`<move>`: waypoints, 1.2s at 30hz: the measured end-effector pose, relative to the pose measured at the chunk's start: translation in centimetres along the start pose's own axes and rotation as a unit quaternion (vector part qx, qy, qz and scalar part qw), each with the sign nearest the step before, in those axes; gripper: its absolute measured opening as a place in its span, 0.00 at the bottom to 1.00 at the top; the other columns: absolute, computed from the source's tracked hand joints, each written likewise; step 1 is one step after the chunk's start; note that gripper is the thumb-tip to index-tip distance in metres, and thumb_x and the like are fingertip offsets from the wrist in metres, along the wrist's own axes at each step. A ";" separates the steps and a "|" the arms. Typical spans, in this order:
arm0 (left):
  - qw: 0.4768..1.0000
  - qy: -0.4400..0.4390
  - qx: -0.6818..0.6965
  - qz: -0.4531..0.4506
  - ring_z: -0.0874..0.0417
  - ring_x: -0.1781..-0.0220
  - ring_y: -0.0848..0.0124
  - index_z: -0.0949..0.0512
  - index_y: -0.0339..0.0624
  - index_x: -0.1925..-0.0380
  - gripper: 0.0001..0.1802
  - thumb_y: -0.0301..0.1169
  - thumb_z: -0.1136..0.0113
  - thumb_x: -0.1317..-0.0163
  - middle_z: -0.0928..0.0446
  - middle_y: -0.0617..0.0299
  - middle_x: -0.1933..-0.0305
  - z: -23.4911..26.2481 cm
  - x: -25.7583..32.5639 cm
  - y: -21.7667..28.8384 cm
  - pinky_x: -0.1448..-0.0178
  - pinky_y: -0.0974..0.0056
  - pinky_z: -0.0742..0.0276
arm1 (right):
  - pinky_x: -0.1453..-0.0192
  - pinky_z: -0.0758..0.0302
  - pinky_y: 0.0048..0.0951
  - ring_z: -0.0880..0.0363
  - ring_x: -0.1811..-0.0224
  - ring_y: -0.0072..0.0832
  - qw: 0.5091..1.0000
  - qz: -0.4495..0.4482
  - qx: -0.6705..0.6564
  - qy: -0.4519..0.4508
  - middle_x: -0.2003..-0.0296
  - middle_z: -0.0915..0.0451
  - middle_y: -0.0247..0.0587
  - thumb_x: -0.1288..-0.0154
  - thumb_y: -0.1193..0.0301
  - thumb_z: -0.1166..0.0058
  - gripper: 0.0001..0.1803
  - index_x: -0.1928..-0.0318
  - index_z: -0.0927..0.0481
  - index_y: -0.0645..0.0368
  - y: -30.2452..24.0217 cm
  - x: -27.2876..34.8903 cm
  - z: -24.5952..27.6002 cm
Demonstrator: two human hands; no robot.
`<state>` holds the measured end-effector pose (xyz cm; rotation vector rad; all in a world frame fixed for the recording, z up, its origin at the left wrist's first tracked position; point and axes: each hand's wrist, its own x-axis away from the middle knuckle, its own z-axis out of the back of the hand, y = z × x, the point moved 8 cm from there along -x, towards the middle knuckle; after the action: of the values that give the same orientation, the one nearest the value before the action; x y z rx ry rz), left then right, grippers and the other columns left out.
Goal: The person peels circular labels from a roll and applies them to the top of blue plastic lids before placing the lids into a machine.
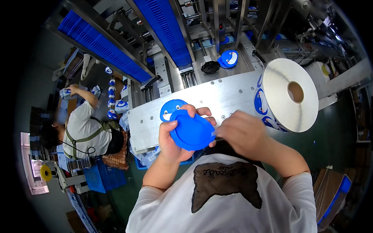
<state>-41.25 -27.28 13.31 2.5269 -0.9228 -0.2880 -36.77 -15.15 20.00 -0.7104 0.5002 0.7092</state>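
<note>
Gripping a blue lid, left fingers half-curled, right fingers blurred alongside

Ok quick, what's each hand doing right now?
Left hand: closed around the blue plastic piece, holding it.
Right hand: blurred, at that piece's right edge; can't tell whether its fingers grip anything.

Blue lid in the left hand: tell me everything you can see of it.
The blue lid is roundish, plain and plastic-looking, with a raised rim around a smooth, recessed middle. Its broad face is turned up toward the camera. The left hand grips it, thumb at one edge and fingers around the far side. A small whitish patch shows at its right edge, beside the blurred right hand; contact there is unclear.
</note>
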 end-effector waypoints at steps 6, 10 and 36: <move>1.000 0.011 0.008 0.005 0.27 0.48 0.51 0.32 0.46 0.59 0.20 0.48 0.49 0.44 0.31 0.49 0.54 0.2 -0.2 -0.2 0.63 0.45 0.22 | 0.69 0.26 0.30 0.25 0.68 0.31 1.000 0.022 -0.007 -0.019 0.69 0.23 0.34 0.51 0.75 0.43 0.11 0.64 0.22 0.57 -0.4 0.0 0.6; 1.000 0.012 -0.008 0.009 0.27 0.48 0.51 0.32 0.46 0.59 0.20 0.48 0.49 0.44 0.30 0.49 0.54 0.4 -0.1 -0.2 0.64 0.46 0.21 | 0.69 0.26 0.29 0.25 0.67 0.31 0.999 0.021 0.008 -0.030 0.69 0.24 0.34 0.51 0.75 0.44 0.11 0.63 0.22 0.56 0.3 0.0 -0.3; 0.987 0.014 0.074 0.140 0.28 0.40 0.42 0.33 0.45 0.47 0.32 0.61 0.60 0.36 0.34 0.44 0.40 1.0 0.3 -1.8 0.51 0.32 0.22 | 0.50 0.34 0.35 0.32 0.48 0.34 0.995 0.002 -0.024 -0.100 0.58 0.25 0.23 0.51 0.70 0.38 0.07 0.69 0.20 0.42 -0.3 -0.9 -1.4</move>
<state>-40.36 -26.59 11.63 2.4816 -1.3142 -0.0988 -37.38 -16.71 19.74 -0.6753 0.3033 0.7898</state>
